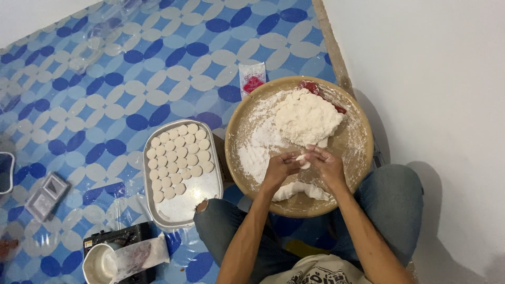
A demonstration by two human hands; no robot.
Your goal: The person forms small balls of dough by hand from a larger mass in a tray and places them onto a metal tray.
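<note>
Both my hands, left hand [280, 166] and right hand [326, 164], pinched one small dough piece [302, 160] over the floured round tray [355, 138]. Beside it sat the metal tray [184, 208] of dough discs [179, 158]

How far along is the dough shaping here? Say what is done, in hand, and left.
Done: rows of dough discs fill most of the metal tray. In hand: left hand and right hand pinch one small dough piece. Left: a big dough mound on the floured round tray.
</note>
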